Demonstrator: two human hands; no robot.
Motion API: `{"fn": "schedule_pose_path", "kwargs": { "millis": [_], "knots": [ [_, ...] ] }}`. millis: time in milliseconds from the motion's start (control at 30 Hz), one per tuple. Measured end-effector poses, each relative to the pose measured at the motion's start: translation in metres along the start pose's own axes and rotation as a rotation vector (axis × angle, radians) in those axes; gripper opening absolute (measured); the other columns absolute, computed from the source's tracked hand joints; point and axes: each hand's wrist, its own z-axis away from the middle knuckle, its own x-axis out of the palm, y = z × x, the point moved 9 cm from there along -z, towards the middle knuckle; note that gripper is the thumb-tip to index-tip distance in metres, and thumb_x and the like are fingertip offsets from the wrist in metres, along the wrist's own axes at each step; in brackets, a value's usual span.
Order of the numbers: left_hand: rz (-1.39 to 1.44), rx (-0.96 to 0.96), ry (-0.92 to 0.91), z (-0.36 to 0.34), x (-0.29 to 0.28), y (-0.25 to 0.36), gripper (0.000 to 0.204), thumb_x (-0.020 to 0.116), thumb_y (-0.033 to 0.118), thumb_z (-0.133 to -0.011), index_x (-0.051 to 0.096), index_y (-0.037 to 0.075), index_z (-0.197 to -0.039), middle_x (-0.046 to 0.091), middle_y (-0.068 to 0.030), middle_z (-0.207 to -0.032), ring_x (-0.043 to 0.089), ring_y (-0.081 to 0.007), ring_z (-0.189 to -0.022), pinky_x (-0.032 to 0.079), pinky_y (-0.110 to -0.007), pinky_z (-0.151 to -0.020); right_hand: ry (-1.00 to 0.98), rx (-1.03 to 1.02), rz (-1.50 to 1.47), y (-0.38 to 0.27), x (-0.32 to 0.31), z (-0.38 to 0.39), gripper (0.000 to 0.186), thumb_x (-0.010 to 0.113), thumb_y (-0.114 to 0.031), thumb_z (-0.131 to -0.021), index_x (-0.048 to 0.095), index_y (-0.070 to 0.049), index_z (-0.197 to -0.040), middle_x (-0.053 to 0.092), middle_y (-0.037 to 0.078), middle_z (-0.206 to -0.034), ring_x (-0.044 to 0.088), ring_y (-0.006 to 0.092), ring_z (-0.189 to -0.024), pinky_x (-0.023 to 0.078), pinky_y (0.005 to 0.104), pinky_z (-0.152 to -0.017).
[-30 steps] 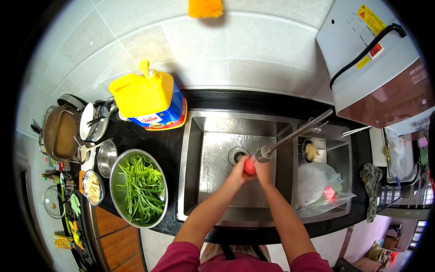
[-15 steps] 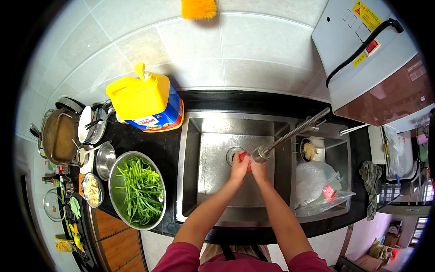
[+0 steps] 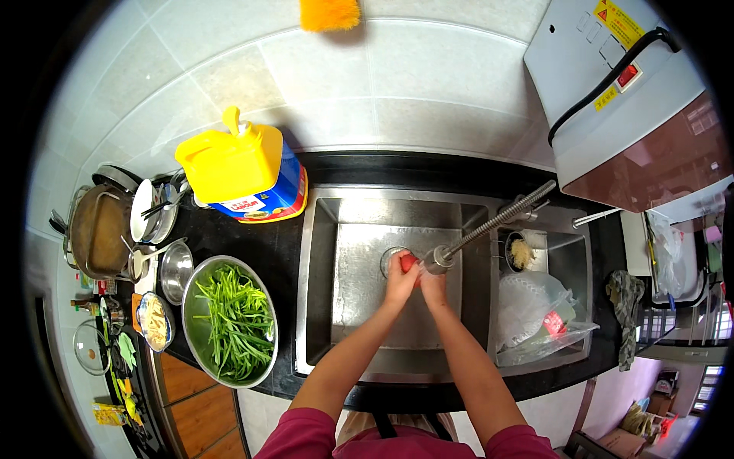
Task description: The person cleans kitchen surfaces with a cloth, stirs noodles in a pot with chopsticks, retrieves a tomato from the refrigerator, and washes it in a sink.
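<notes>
Low in the large steel sink basin (image 3: 367,210), my two hands meet around a smooth, rounded red thing (image 3: 408,262), too covered to tell its kind. My left hand (image 3: 398,283) curls closed about its left side. Against the other side presses my right hand (image 3: 433,288), its fingertips partly hidden behind the faucet's spray head (image 3: 438,261). The sprayer hangs from a coiled spring neck (image 3: 501,220) just above the right hand. The round drain (image 3: 388,264) lies beside the left hand. Whether water is running cannot be made out.
A steel bowl of cut green stalks (image 3: 234,321) stands left of the sink, with a yellow-capped blue jug (image 3: 237,172) behind it. Pots and dishes crowd the far left. A smaller basin right holds plastic bags (image 3: 527,310) and a scrubber (image 3: 521,253). A white appliance (image 3: 612,115) overhangs there.
More of the red thing shows above the left hand's fingers now. Both hands stay together under the spray head. The whole view has shifted very slightly.
</notes>
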Motion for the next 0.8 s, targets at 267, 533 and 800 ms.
{"fn": "schedule_pose_path", "kwargs": {
  "millis": [267, 533, 800],
  "knots": [
    [-0.092, -0.011, -0.045, 0.000, 0.004, 0.002, 0.044, 0.064, 0.024, -0.072, 0.046, 0.003, -0.106, 0.045, -0.0182, -0.104, 0.045, -0.0303, -0.098, 0.036, -0.036, -0.086, -0.102, 0.061, 0.155, 0.011, 0.000, -0.007, 0.030, 0.053, -0.028, -0.079, 0.056, -0.003, -0.095, 0.059, 0.012, -0.089, 0.056, 0.0223, -0.085, 0.042, 0.0334, -0.073],
    [-0.191, 0.053, -0.088, 0.002, 0.008, 0.014, 0.045, 0.064, 0.025, -0.072, 0.045, 0.002, -0.106, 0.045, -0.0185, -0.103, 0.045, -0.0306, -0.098, 0.036, -0.036, -0.087, -0.102, 0.049, 0.133, 0.007, -0.004, -0.005, 0.038, 0.053, -0.036, -0.077, 0.056, -0.005, -0.099, 0.060, 0.015, -0.088, 0.057, 0.0237, -0.086, 0.042, 0.0335, -0.073],
    [-0.007, -0.055, -0.065, 0.006, 0.005, 0.012, 0.043, 0.064, 0.023, -0.074, 0.044, 0.000, -0.105, 0.050, -0.0125, -0.099, 0.049, -0.0203, -0.092, 0.039, -0.030, -0.082, -0.062, 0.167, 0.053, 0.012, -0.007, -0.002, 0.035, 0.053, -0.031, -0.077, 0.058, 0.001, -0.089, 0.061, 0.020, -0.085, 0.058, 0.0304, -0.083, 0.042, 0.0380, -0.071]
  ]
}}
